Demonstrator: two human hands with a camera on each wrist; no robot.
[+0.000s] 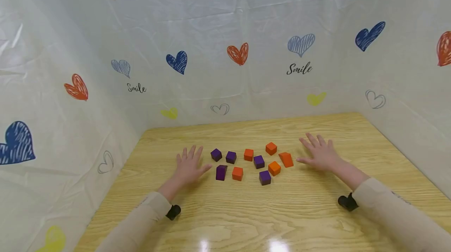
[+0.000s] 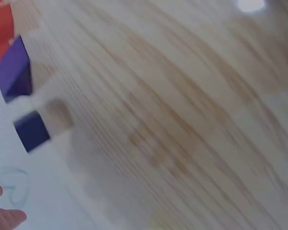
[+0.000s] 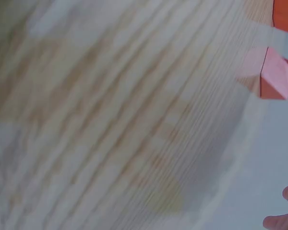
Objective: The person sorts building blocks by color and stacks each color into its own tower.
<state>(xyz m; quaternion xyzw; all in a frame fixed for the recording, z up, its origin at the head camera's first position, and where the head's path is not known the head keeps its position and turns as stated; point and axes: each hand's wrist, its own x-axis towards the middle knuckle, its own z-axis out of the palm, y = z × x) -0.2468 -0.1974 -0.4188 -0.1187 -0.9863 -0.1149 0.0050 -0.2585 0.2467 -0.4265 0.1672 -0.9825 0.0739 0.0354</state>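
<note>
Head view: ten blocks, purple and orange, loosely grouped mid-desk (image 1: 225, 216) between my two hands. Left hand (image 1: 189, 165): fingers straight and fanned out, unloaded, thumb pointing at the purple wedge (image 1: 221, 173), near it but apart. Right hand (image 1: 320, 154): same, fingers spread and unloaded, thumb toward the orange wedge (image 1: 286, 159), a gap between. Can't tell if either palm touches the desk.

Purple cubes: one (image 1: 216, 155) beyond the purple wedge, another (image 1: 231, 157) just right of that, a third (image 1: 258, 162) mid-group, a fourth (image 1: 265, 178) nearest me. Orange cubes: one (image 1: 248, 155) left of the mid-group purple, one (image 1: 271, 148) farthest from me, one (image 1: 274, 168) right beside the nearest purple, one (image 1: 237, 173) right of the purple wedge.

Beige sleeves (image 1: 398, 209) on both arms, a black wrist device (image 1: 348, 202) at each cuff. White sheet (image 1: 197, 28) behind, printed hearts and "Smile".

Left wrist view: purple wedge, a dark cube, fingertips at the edge. Right wrist view: orange wedge looks pinkish, fingertips cut off.
</note>
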